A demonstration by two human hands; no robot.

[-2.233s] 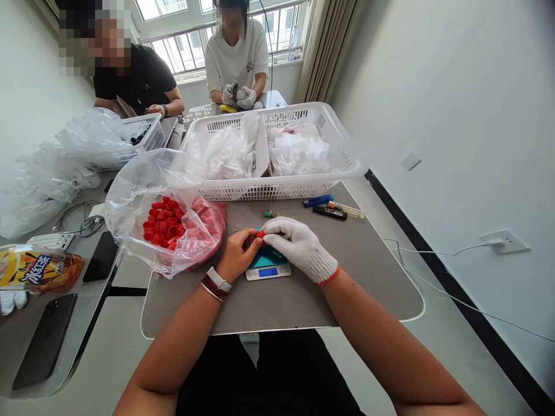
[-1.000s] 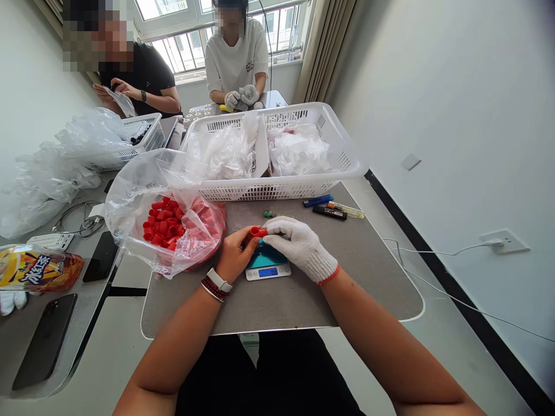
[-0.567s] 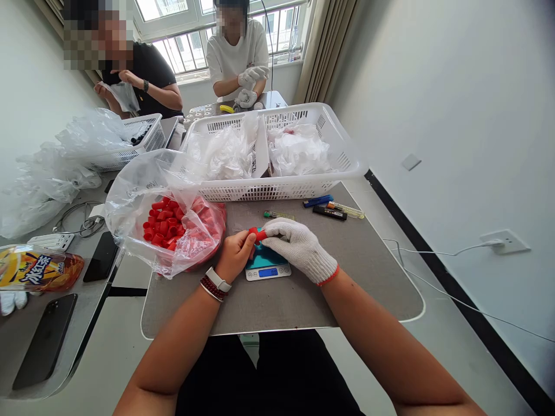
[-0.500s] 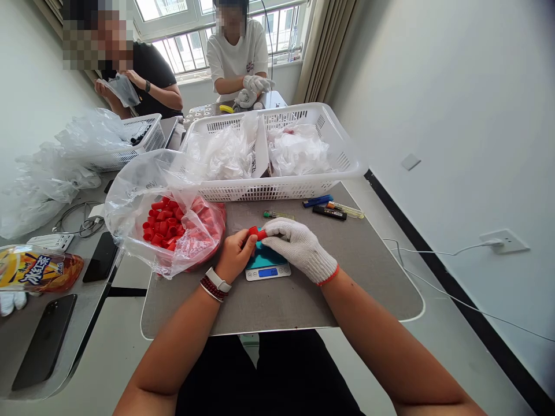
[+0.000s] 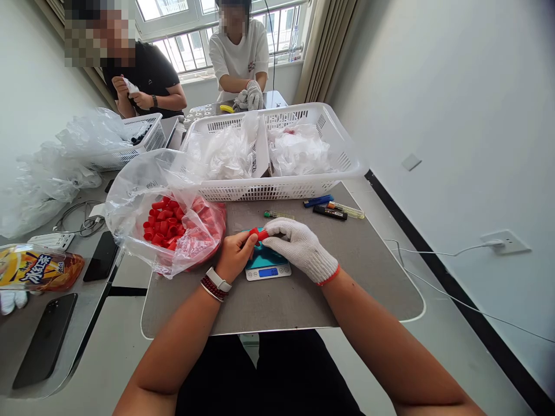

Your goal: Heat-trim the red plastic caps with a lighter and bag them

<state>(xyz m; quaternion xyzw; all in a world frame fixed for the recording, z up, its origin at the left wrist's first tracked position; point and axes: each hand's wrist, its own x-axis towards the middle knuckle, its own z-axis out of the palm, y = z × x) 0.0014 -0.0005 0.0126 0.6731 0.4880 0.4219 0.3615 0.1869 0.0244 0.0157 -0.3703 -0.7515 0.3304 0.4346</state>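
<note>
Above a small digital scale (image 5: 267, 273), my two hands meet over a red plastic pipe fitting (image 5: 259, 234). My left hand (image 5: 235, 252), bare, pinches the fitting's left side between thumb and fingers. On the other side my right hand (image 5: 295, 242), in a white knit glove, is closed on its right end. Whether it is one fitting or two pressed together I cannot tell. The scale has a teal top and a lit display. Left of my hands, a clear plastic bag (image 5: 125, 199) stands open, full of red fittings (image 5: 163, 222).
Behind my hands a white basket (image 5: 277, 188) holds clear bags. Nearby lie a blue cutter (image 5: 318, 200), a black marker (image 5: 329, 212) and a green-capped tube (image 5: 277, 215). A phone (image 5: 45, 341) and a drink bottle (image 5: 41, 267) rest at left. Two people sit opposite.
My hands stay in place, with the red fitting slightly turned between them. Across the table, one person brings gloved hands together; the other lowers a bag and handles something white.
</note>
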